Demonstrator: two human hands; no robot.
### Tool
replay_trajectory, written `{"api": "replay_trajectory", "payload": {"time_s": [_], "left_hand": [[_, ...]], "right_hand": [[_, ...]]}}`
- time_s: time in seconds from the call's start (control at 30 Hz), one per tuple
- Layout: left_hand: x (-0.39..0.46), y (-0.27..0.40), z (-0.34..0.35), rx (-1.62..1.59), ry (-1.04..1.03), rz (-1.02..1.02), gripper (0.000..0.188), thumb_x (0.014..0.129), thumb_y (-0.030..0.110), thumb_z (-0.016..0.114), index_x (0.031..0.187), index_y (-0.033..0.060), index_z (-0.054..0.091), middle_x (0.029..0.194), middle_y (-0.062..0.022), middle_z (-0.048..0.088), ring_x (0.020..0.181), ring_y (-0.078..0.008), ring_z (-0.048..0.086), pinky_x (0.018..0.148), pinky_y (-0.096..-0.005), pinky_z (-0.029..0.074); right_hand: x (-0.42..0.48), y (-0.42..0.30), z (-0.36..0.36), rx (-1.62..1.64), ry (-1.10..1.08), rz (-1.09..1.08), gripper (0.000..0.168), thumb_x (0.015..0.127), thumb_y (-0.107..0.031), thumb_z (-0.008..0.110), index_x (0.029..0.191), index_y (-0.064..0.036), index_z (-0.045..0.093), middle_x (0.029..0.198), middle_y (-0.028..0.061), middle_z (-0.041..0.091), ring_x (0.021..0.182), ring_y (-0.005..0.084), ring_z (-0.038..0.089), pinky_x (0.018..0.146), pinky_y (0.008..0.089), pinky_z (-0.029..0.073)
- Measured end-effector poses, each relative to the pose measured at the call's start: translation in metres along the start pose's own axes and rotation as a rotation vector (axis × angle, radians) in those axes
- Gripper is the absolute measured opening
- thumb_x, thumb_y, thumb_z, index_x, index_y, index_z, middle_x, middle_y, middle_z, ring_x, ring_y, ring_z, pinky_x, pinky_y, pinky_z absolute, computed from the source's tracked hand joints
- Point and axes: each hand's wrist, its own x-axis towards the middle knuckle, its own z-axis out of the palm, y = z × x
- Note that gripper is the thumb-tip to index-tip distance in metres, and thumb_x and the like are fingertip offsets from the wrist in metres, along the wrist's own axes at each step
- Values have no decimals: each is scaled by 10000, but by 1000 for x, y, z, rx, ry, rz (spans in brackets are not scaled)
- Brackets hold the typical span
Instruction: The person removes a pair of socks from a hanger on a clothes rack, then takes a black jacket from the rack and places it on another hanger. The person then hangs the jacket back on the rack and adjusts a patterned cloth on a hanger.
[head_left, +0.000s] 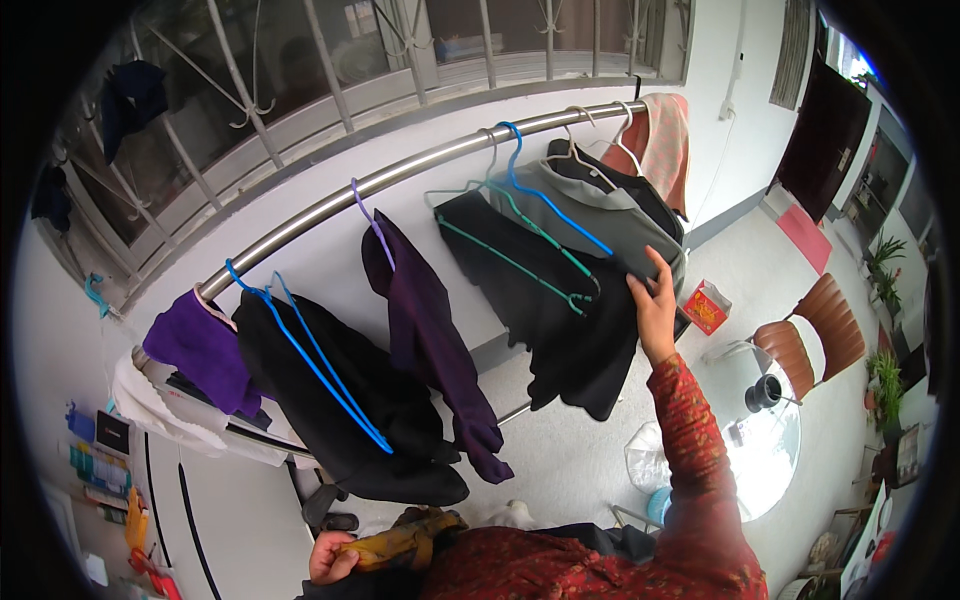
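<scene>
My right hand (655, 319) reaches out to the right edge of a black garment (577, 345). Its thumb lies against the cloth and the index finger stands up apart; whether the other fingers grip the edge is hidden. That garment hangs with a green hanger (544, 232), and a blue hanger (551, 210) runs down to its upper part. Low in the view, my left hand (332, 557) is closed around a yellow-brown patterned cloth (394, 544) close to my body. Beside the black garment hang a dark purple garment (420, 322) and a grey collared top (581, 199).
A curved-looking metal rail (420, 154) carries the hangers below a barred window (322, 67). Further left hang black clothing (300, 397) and purple cloth (199, 345). To the right are a glass table (757, 480), a brown chair (829, 330) and a red box (706, 307).
</scene>
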Motion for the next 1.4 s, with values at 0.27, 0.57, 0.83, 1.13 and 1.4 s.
{"api": "replay_trajectory", "payload": {"time_s": [0.27,0.57,0.83,1.13,1.4], "left_hand": [[14,1,3,17,-45,4,182,833,18,541,1011,10,503,819,-103,637,690,-129,576,673,-252,477],[15,10,9,40,-35,-11,177,831,35,545,1002,11,506,809,-89,631,699,-129,570,683,-256,471],[12,-2,-8,-46,-114,-29,230,843,-65,520,1068,-26,491,953,-141,622,830,-166,602,791,-287,478],[14,6,7,-36,-79,-59,219,844,-56,546,1054,-10,507,895,-103,619,758,-118,578,717,-244,467],[7,10,10,-26,-41,-54,204,852,-40,554,1049,-1,522,878,-89,630,748,-110,587,699,-237,470]], "right_hand": [[-37,174,-9,166,-212,633,334,888,-227,640,1130,-5,577,1075,61,637,929,190,613,846,322,492],[-6,170,-29,365,237,684,506,929,-326,555,1298,0,441,1150,153,597,987,291,609,867,450,500],[-1,142,-44,-359,51,479,362,927,-268,572,1146,20,583,1046,138,649,985,213,607,852,307,464],[-7,16,3,-348,270,-293,372,802,-53,622,1144,4,486,1083,103,542,1039,209,513,936,306,388],[20,23,3,-200,370,-134,156,860,-69,626,939,-21,501,871,68,521,807,170,523,760,280,440]]}}
